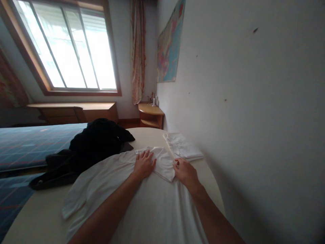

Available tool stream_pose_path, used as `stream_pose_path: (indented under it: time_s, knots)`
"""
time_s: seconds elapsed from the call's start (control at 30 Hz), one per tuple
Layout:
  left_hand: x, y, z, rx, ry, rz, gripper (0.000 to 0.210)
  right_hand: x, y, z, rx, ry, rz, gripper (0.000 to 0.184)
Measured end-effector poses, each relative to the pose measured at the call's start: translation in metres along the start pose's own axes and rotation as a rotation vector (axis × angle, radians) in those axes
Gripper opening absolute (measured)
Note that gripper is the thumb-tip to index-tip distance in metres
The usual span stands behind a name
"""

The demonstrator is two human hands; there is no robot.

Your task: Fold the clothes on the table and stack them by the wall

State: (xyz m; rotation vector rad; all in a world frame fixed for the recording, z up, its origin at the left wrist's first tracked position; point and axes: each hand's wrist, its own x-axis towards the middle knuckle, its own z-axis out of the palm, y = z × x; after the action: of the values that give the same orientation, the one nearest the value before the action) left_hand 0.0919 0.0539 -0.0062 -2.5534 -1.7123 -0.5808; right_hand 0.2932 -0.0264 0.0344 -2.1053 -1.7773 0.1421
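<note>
A white T-shirt [152, 210] lies spread over a round cream table [38, 213], its collar end away from me. One sleeve [76, 200] reaches out to the left; the sleeve on the right is folded inward over the body. My left hand [144, 164] rests flat on the shirt near the collar, fingers apart. At the folded right edge, my right hand [186, 172] has its fingers closed in a pinch on the shirt. A folded white garment [181, 145] lies just beyond my right hand.
Dark clothing [96, 152] is heaped at the table's left edge, beside a blue plaid bed [38, 144]. A white wall [254, 135] runs close along the right. Farther back are a wooden desk [99, 106] and a corner shelf [151, 109].
</note>
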Motion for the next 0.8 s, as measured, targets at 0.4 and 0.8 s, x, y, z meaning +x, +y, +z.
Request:
stream_pose_path:
  time_s: [0.4,0.8]
  knots:
    - [-0.006,-0.004,-0.011,-0.220,-0.018,0.410,0.034,0.000,0.012,0.003,0.067,-0.093,0.090,0.021]
    - [-0.011,0.000,-0.022,-0.260,0.111,0.184,0.034,-0.014,-0.020,-0.004,0.552,-0.078,-0.275,0.024]
